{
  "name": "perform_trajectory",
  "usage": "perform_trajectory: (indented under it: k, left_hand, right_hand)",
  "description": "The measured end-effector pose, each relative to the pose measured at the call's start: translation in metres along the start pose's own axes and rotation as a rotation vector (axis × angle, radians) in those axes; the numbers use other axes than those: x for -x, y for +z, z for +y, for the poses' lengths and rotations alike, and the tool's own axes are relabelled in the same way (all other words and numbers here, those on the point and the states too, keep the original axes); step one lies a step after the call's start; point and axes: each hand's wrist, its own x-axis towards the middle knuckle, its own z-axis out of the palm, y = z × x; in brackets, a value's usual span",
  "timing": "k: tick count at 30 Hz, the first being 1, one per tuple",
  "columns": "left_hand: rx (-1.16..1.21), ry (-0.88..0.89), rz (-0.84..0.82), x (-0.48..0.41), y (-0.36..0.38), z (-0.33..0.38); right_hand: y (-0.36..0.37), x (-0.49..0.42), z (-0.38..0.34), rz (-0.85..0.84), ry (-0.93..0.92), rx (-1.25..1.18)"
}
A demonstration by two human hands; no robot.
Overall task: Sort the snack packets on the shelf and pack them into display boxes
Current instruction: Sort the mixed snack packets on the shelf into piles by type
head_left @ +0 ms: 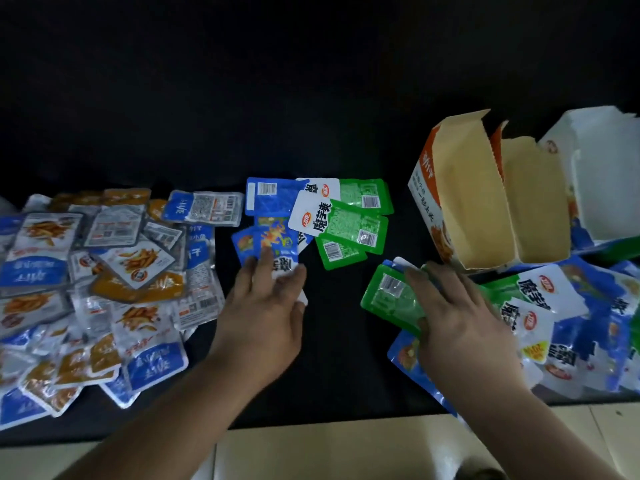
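Small snack packets lie on a black shelf [339, 375]. In the middle sits a cluster of blue packets [268, 197] and green packets [360, 223], some with white fronts. My left hand [266, 313] reaches over the near blue packets, fingers straight and touching them. My right hand [460, 327] grips a small fanned stack of green packets [388, 296], fingers on top and thumb hidden beneath. An open display box [464, 202] with an orange-and-white outside and a tan inside stands just behind my right hand.
A large heap of blue, white and orange fish-snack packets [104, 278] fills the left. Bigger blue-and-white packets [571, 323] pile up at the right, below a white open box [606, 174]. The shelf's front edge runs along the bottom, with pale floor tiles [329, 452] beneath.
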Motion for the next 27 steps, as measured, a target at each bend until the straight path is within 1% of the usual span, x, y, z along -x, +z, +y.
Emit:
perform_trajectory:
  k: [2,4,6,9,11,12,14,16,18,19,23,25,27]
  left_hand:
    - [-0.015,0.008,0.014,0.014,0.004,0.003]
    - [-0.037,0.04,0.035,0.026,0.004,0.007]
    - [-0.015,0.083,0.061,0.038,0.002,0.009]
    - [0.186,0.128,0.128,0.051,-0.003,0.003]
    - [0.353,0.081,0.187,0.052,-0.007,-0.008]
    - [0.388,0.04,0.214,0.051,-0.008,-0.013]
    - [0.316,-0.072,0.224,0.046,-0.008,-0.022]
    - [0.244,-0.213,0.14,0.04,-0.01,-0.022]
    - [0.278,-0.312,0.05,0.036,-0.012,-0.016]
    - [0.31,-0.334,0.021,0.035,-0.012,-0.011]
    - [0.589,-0.446,0.033,0.032,-0.014,0.0]
    - [0.736,-0.467,0.045,0.033,-0.014,0.004]
    - [0.875,-0.476,0.023,0.036,-0.015,0.01]
  right_hand:
    - [0.004,-0.001,-0.005,0.099,-0.07,-0.028]
    - [0.011,-0.004,-0.013,0.156,-0.14,-0.141]
    - [0.021,-0.009,-0.025,0.156,-0.183,-0.274]
    - [0.037,-0.01,-0.048,0.084,-0.226,-0.334]
    - [0.045,-0.007,-0.061,0.036,-0.257,-0.278]
    - [0.048,-0.006,-0.066,0.028,-0.266,-0.244]
    - [0.051,-0.005,-0.072,0.021,-0.263,-0.196]
    - [0.051,-0.006,-0.076,0.025,-0.246,-0.157]
    - [0.05,-0.008,-0.078,0.038,-0.238,-0.116]
    - [0.049,-0.008,-0.079,0.036,-0.242,-0.098]
    - [0.051,-0.008,-0.078,0.02,-0.232,-0.083]
    - [0.053,-0.007,-0.077,0.02,-0.215,-0.095]
    - [0.055,-0.007,-0.076,0.035,-0.218,-0.088]
